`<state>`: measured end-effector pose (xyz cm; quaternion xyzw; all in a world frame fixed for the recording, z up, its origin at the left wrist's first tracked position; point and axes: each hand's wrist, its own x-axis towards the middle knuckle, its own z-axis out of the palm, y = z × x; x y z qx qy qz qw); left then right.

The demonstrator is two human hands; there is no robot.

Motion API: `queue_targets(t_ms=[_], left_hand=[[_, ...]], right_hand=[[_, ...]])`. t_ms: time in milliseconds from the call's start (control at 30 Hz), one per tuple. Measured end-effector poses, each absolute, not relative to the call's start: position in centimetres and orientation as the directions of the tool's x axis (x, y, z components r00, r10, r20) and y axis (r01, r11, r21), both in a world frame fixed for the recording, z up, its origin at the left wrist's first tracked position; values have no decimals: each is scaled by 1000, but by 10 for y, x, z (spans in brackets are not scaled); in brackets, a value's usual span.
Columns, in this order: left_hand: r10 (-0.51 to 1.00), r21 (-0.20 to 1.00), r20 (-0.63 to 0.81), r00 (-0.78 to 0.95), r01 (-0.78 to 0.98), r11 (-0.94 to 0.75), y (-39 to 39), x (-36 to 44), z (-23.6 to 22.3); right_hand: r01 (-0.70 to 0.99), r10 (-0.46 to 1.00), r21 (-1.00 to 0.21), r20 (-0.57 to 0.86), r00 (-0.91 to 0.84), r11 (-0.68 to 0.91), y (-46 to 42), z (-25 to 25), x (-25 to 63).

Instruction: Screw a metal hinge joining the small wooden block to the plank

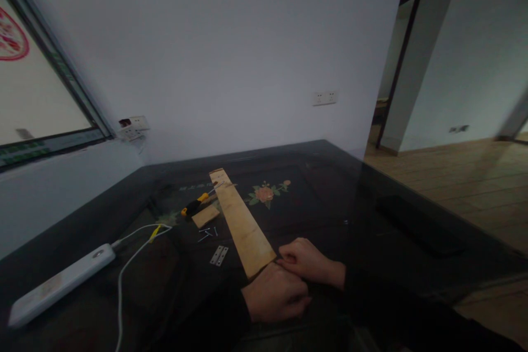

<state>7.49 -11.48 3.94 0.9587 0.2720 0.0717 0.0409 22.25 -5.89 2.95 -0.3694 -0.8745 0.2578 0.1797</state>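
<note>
A long wooden board [243,224] lies flat on the dark table, running away from me. Just by its near end rests my left hand [275,292], fingers curled in, nothing visible in it. My right hand [307,260] is closed in a loose fist by the board's near right corner, its fingers against the left hand. Left of the board lie a small wooden block [205,216], several screws [207,232] and a metal hinge [219,256]. A yellow-and-black screwdriver [195,204] points toward the board, its shaft reaching over the far part.
A white power strip [61,285] with a white cable [120,291] lies on the left of the table [322,192]. A dark flat object [418,225] lies at the right. Behind stands a wall with a socket [324,98]; a window is at the left.
</note>
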Motion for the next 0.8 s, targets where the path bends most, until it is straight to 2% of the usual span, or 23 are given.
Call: queue_targets(t_ms=[800], left_hand=[[506,93,134,852,498,-862,-113,75,34]], right_hand=[[551,735,-579,127,-666,600,-58,28,223]])
